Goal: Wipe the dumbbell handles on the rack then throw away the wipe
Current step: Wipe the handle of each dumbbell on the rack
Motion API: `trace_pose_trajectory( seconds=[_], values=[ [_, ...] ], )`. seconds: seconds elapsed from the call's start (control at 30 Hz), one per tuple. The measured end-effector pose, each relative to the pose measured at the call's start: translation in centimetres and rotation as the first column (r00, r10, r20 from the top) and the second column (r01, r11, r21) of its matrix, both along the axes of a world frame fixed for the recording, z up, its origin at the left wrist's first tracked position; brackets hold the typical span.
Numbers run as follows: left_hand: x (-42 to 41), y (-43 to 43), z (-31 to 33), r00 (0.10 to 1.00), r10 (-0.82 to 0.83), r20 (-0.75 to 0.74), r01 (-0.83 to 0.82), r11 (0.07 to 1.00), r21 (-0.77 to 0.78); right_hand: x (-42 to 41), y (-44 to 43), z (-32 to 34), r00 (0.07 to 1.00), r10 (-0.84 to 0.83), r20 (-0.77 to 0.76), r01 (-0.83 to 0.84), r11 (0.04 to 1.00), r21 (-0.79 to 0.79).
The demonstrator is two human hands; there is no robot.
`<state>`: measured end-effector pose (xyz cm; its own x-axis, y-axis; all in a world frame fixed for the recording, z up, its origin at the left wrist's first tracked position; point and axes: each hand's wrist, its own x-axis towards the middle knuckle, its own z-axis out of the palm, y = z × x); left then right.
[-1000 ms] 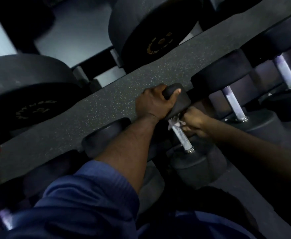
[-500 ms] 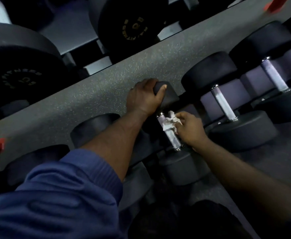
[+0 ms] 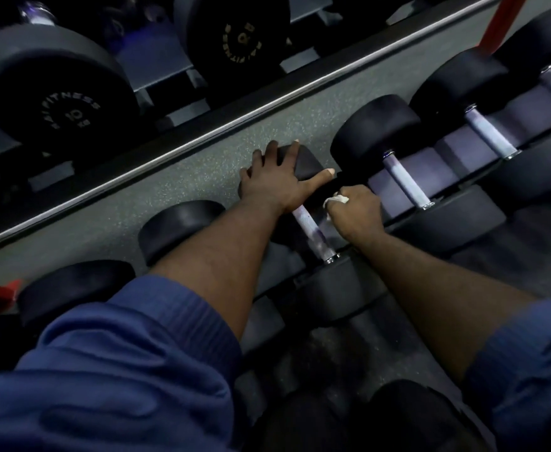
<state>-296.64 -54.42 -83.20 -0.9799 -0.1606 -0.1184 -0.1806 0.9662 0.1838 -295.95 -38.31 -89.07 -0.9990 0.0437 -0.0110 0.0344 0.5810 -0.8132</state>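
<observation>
My left hand (image 3: 279, 182) rests on the far head of a black dumbbell (image 3: 339, 288), fingers spread and fairly straight over the rubber, thumb pointing right. Its silver handle (image 3: 313, 231) runs down toward the near head and lies bare. My right hand (image 3: 355, 212) is curled around a crumpled white wipe (image 3: 336, 200), which pokes out at the thumb side. That hand sits just right of the handle's upper part, close beside it. The rack shelf (image 3: 169, 197) is grey and speckled.
Two more dumbbells with silver handles (image 3: 406, 181) (image 3: 489, 133) lie to the right on the same row. Black dumbbell heads (image 3: 179, 226) sit at the left. Bigger dumbbells (image 3: 55, 93) fill the upper tier. A red rack post (image 3: 502, 17) stands at top right.
My right hand has lifted the wipe off the handle and shifted right and up. The fingers of my left hand have straightened on the dumbbell head. The view has pulled back.
</observation>
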Motion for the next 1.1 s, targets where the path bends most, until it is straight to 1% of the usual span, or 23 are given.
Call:
trace_pose_trajectory(
  seconds=[0.03,0.1,0.13,0.27,0.37,0.5,0.6,0.67,0.7,0.73,0.83,0.87,0.9,0.93,0.97,1.0,1.03,1.07,1.1],
  values=[
    [-0.1,0.0,0.3,1.000,-0.001,0.014,0.001,1.000,0.001,-0.1,0.1,-0.1,1.000,-0.008,0.016,0.009,1.000,-0.020],
    [-0.3,-0.1,0.5,0.999,-0.003,0.051,0.004,1.000,-0.011,-0.3,-0.1,-0.3,0.997,-0.006,0.071,0.016,0.990,-0.141],
    [-0.5,-0.1,0.5,0.998,-0.005,0.067,0.007,1.000,-0.016,-0.3,-0.1,-0.5,0.998,-0.009,0.068,0.020,0.987,-0.163],
    [-0.9,0.0,0.2,0.997,0.011,0.072,-0.011,1.000,0.000,-0.5,0.0,-0.2,0.999,-0.029,0.032,0.033,0.992,-0.123],
    [-0.7,0.0,-0.1,0.999,0.007,0.041,-0.007,1.000,0.003,-1.0,-0.2,-0.8,0.996,-0.013,0.086,0.024,0.991,-0.134],
    [-0.8,0.3,0.3,1.000,0.023,0.020,-0.023,1.000,0.019,-1.1,-0.1,-0.8,0.980,-0.100,0.175,0.130,0.977,-0.169],
    [-2.0,0.7,0.9,0.999,0.048,0.015,-0.048,0.998,0.039,-1.0,-0.1,-0.6,0.977,-0.111,0.183,0.141,0.977,-0.158],
    [-2.4,0.7,0.6,1.000,0.027,-0.015,-0.027,1.000,-0.011,-1.2,-0.2,-1.1,0.979,-0.095,0.179,0.128,0.975,-0.182],
    [-2.4,0.6,0.3,0.999,0.003,-0.040,-0.005,0.999,-0.043,-1.4,-0.2,-1.4,0.980,-0.093,0.176,0.124,0.977,-0.175],
    [-2.4,0.4,-0.1,0.998,-0.022,-0.067,0.017,0.997,-0.071,-1.6,-0.1,-1.6,0.980,-0.089,0.180,0.114,0.985,-0.130],
    [-2.6,0.1,-0.9,0.988,-0.081,-0.131,0.053,0.977,-0.206,-2.0,-0.1,-1.9,0.979,-0.023,0.204,0.010,0.998,0.063],
    [-3.0,0.3,-0.8,0.987,-0.102,-0.126,0.068,0.965,-0.254,-2.0,-0.1,-1.8,0.976,0.007,0.217,-0.027,0.996,0.089],
    [-3.9,0.7,-0.6,0.986,-0.128,-0.104,0.096,0.958,-0.270,-2.1,-0.1,-1.6,0.974,0.022,0.225,-0.044,0.995,0.092],
    [-4.8,1.3,-0.2,0.986,-0.145,-0.081,0.121,0.963,-0.239,-2.0,-0.1,-1.4,0.973,0.026,0.230,-0.045,0.996,0.079],
    [-5.9,2.0,0.1,0.986,-0.152,-0.071,0.138,0.975,-0.175,-1.8,0.0,-1.3,0.972,0.016,0.233,-0.027,0.999,0.044],
    [-7.2,2.8,0.5,0.984,-0.159,-0.083,0.152,0.985,-0.081,-1.9,0.1,-1.1,0.969,-0.016,0.245,0.022,0.999,-0.023],
    [-8.5,3.7,0.7,0.979,-0.174,-0.108,0.177,0.984,0.019,-1.9,0.4,-0.7,0.959,-0.046,0.278,0.088,0.986,-0.143],
    [-9.5,4.7,0.8,0.969,-0.209,-0.134,0.224,0.969,0.106,-1.9,0.9,-0.3,0.939,-0.043,0.340,0.163,0.929,-0.331],
    [-10.3,5.6,0.6,0.949,-0.275,-0.153,0.298,0.942,0.155,-1.9,1.4,0.1,0.919,-0.004,0.394,0.230,0.817,-0.529]
  ],
)
